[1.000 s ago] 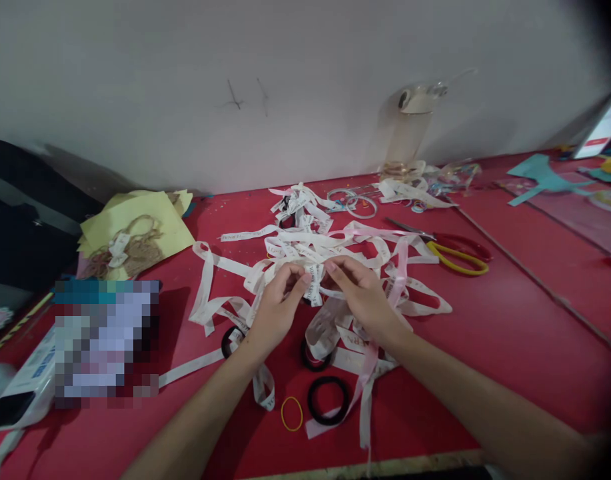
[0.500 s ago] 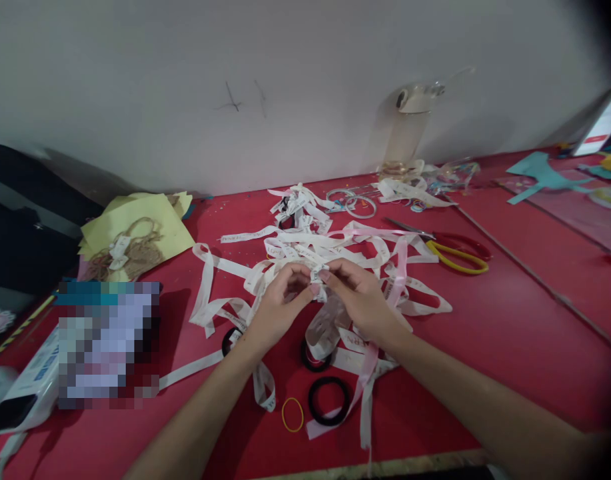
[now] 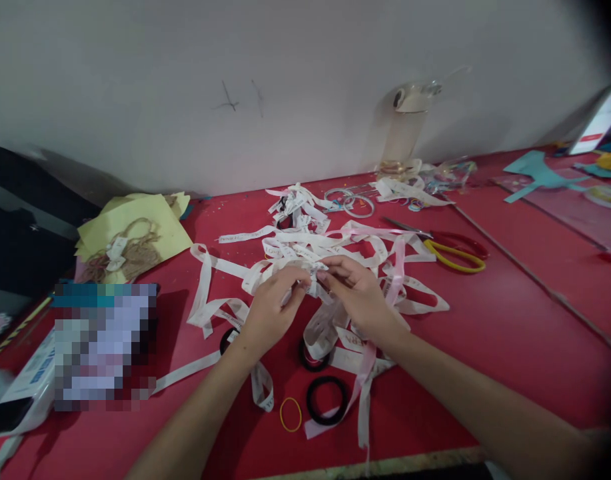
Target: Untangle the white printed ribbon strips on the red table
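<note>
Both hands meet over a tangle of printed white ribbon [image 3: 330, 333] on the red table. My left hand [image 3: 278, 303] is closed, its thumb and fingers pinching the left side of a small folded piece of printed ribbon [image 3: 314, 285]. My right hand [image 3: 358, 297] closes its thumb and forefinger on the right side of that piece. A pink ribbon [image 3: 369, 363] trails below my right hand. Nearer me lie a black hair tie [image 3: 310, 401], a yellow rubber band [image 3: 290, 415] and another black hair tie [image 3: 312, 363] partly under ribbon.
Scissors with red and yellow handles [image 3: 458, 257] lie to the right. A clear bottle [image 3: 404, 137] stands by the wall. At left are yellow paper sheets [image 3: 170, 230] with twine [image 3: 145, 250] and a blurred-out purple item [image 3: 108, 347]. Teal scraps [image 3: 532, 173] lie far right.
My left hand has turned more knuckles-up, and its thumb has shifted on the ribbon piece. My right hand stays on the piece. The whole view has shifted very slightly.
</note>
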`<action>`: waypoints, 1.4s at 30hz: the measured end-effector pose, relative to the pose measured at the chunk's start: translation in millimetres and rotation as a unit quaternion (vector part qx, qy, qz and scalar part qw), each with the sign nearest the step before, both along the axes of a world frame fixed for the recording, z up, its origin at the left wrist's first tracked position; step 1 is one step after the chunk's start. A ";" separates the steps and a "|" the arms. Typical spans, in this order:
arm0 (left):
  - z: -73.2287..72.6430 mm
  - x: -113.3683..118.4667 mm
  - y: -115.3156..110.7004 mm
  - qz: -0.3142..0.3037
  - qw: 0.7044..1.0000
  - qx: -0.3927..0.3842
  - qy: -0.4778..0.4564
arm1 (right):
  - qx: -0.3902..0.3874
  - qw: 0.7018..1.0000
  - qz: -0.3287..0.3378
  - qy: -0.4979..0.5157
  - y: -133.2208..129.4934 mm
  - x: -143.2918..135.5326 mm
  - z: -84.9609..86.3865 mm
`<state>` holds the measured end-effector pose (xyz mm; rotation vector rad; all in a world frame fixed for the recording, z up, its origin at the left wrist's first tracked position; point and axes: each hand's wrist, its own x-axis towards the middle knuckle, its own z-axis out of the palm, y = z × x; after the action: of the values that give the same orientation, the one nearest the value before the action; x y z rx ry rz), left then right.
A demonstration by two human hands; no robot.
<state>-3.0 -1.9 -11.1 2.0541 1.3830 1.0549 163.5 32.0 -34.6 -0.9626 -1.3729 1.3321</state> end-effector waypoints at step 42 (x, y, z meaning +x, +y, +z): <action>-3.2 -2.5 9.1 -0.016 0.819 -0.353 -0.452 | 0.289 0.932 0.035 -0.217 -4.1 11.6 5.9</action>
<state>-5.5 7.2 -14.3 0.8220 0.9702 1.0535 175.1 28.0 -28.7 -0.8217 -2.0051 0.6959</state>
